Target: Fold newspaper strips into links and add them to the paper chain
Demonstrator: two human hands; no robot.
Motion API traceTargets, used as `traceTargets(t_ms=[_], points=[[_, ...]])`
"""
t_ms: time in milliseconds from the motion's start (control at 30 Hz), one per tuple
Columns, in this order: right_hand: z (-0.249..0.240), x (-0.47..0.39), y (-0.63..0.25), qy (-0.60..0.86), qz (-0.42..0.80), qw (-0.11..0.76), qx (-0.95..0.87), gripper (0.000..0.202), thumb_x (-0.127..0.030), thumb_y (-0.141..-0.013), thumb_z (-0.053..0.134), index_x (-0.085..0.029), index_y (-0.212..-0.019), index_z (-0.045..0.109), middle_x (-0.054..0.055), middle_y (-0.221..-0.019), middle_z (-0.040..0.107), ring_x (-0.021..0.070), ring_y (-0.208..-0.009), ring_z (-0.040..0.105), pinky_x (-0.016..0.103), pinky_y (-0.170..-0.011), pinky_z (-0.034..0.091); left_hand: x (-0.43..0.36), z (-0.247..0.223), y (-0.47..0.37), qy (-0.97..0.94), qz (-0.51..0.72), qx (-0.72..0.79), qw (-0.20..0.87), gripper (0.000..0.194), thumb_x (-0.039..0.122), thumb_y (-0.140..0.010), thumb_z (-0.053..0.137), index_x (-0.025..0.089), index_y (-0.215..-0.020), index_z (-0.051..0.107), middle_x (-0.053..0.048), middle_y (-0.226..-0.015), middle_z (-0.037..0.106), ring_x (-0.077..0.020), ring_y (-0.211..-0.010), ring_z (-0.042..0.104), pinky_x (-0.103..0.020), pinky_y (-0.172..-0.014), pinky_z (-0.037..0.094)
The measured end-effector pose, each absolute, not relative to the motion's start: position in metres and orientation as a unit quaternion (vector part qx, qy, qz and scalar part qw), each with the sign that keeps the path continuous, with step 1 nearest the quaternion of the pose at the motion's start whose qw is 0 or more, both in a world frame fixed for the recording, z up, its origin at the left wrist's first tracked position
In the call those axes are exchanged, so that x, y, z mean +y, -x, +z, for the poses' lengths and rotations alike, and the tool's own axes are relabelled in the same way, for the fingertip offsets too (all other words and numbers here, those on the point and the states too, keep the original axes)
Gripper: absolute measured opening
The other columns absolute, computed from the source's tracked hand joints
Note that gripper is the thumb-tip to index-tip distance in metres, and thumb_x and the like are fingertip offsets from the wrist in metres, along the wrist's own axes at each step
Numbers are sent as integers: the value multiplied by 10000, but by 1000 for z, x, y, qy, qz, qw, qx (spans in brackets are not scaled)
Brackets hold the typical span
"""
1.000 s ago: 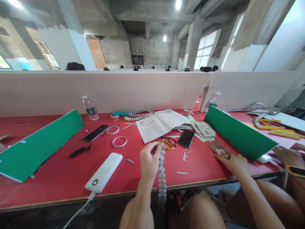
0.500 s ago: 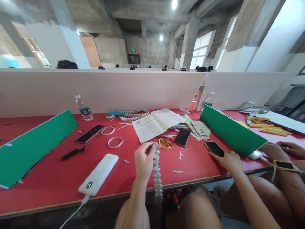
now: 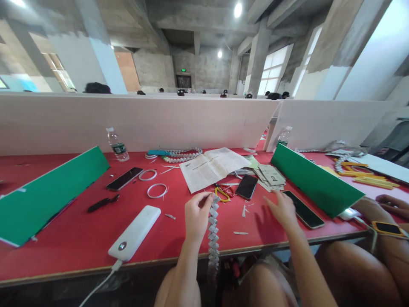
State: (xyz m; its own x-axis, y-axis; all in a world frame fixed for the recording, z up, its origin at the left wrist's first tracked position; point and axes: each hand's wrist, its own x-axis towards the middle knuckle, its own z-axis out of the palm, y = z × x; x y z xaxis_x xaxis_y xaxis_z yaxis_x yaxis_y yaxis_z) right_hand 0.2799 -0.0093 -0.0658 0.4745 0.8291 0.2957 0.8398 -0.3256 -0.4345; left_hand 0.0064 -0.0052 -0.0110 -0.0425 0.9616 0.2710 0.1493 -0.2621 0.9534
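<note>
My left hand [image 3: 197, 215] pinches the top end of a folded paper chain [image 3: 213, 230], a zigzag strip that hangs down past the table's front edge. Over the red table, my right hand [image 3: 283, 209] is raised with its fingers apart and nothing in it. Just right of it lies a dark phone [image 3: 305, 211]. Yellow- and red-handled scissors [image 3: 223, 194] rest beyond my left hand, beside another black phone [image 3: 246, 186]. Behind them a printed paper sheet [image 3: 212, 168] lies unfolded, with a stack of small paper pieces [image 3: 271, 175] to its right.
Green boards [image 3: 316, 181] stand on both sides. To the left lie a white power bank [image 3: 136, 232] with a cable, two white rings [image 3: 156, 190], a phone [image 3: 124, 178] and a black tool [image 3: 102, 203]. A water bottle [image 3: 117, 147] stands by the partition. Another person's hands are at far right.
My right hand has let go of the phone at right and moved left, fingers spread. The phone now lies flat by the green board. My left hand keeps its pinch on the paper chain.
</note>
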Motion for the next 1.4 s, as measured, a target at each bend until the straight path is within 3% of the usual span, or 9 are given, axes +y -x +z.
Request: traceTargets(t_ms=[100,233,467,733,933,1033,1233,1400], points=[[-38,4,-203,626,240,434,-601,347,-441,-831,480,-169,-987,630,103,-1017,666,257,-965,588,352,-846,424,-5,-10,-6,-568,532,474,412,268,376,-791,565,148,-832,700,-59,-746,720,-187,-682,664,-272,-631,521],[-16,9,-126,428,394,488,-651,331,-432,-868,454,-168,-871,654,34,-808,660,175,-764,583,259,-680,440,-2,-12,-1,-580,543,481,371,229,296,-805,545,154,-886,705,-72,-842,728,-203,-769,668,-295,-708,524],[-37,7,-114,413,438,564,-565,265,-415,-795,587,-170,-852,670,30,-760,657,175,-714,580,265,-654,450,0,-16,1,-541,583,495,349,211,317,-789,573,168,-865,701,-78,-865,723,-217,-817,669,-307,-736,529],[-30,12,-115,446,440,548,-554,261,-383,-786,602,-151,-828,714,27,-681,655,173,-664,576,264,-612,441,4,-24,-8,-522,604,493,345,195,316,-802,564,164,-855,675,-69,-864,699,-197,-825,646,-292,-750,509],[-42,11,-110,426,436,593,-525,240,-368,-771,620,-185,-894,715,57,-829,708,224,-807,628,318,-716,482,4,-28,-13,-527,609,519,286,157,292,-824,533,174,-815,637,-57,-867,616,-170,-820,599,-268,-723,484],[-48,8,-111,442,429,612,-496,217,-369,-756,636,-181,-838,708,54,-797,704,215,-769,620,320,-705,479,5,-30,-20,-527,609,525,276,136,277,-812,546,172,-787,629,-54,-905,553,-159,-824,579,-261,-728,478],[-48,3,-114,433,459,616,-471,216,-381,-761,632,-167,-738,641,-8,-617,575,128,-584,498,241,-553,389,5,-32,-27,-524,602,519,307,120,247,-822,519,175,-772,602,-38,-856,555,-155,-808,566,-265,-726,461],[-47,-4,-113,414,491,619,-452,187,-366,-793,599,-183,-758,588,-19,-666,523,120,-638,461,226,-583,365,8,-34,-21,-509,568,491,420,144,294,-795,551,168,-774,618,-33,-790,618,-159,-763,581,-261,-690,458]])
